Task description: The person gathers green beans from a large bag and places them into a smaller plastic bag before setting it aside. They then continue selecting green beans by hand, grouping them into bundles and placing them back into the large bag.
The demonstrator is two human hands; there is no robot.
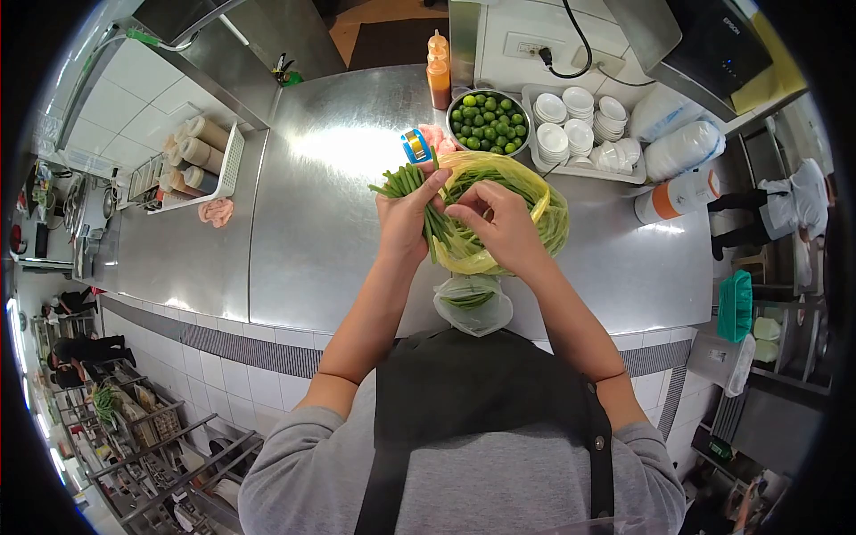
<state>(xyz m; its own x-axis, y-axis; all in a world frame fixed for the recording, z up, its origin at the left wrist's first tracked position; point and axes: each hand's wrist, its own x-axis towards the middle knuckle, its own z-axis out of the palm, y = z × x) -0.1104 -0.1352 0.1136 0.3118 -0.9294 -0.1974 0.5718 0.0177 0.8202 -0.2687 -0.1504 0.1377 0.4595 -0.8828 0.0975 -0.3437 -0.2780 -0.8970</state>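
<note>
A bundle of green beans (pixel 399 181) is gripped in my left hand (pixel 407 214), its ends sticking out to the upper left. My right hand (pixel 501 223) is just to the right, over a yellow plastic bag (pixel 555 209) full of more green beans; its fingers are curled in, and what they hold, if anything, is too small to make out. Nearer to me, a clear plastic bag (pixel 474 308) with some beans inside lies at the counter's front edge. A blue-edged roll of tape (pixel 414 145) stands just beyond my left hand.
Behind the yellow bag are a bowl of limes (pixel 488 122), sauce bottles (pixel 438 80) and a tray of white cups (pixel 580 135). A white basket of bottles (pixel 201 159) sits on the steel counter (pixel 312 232) at left. A person (pixel 794 203) stands at far right.
</note>
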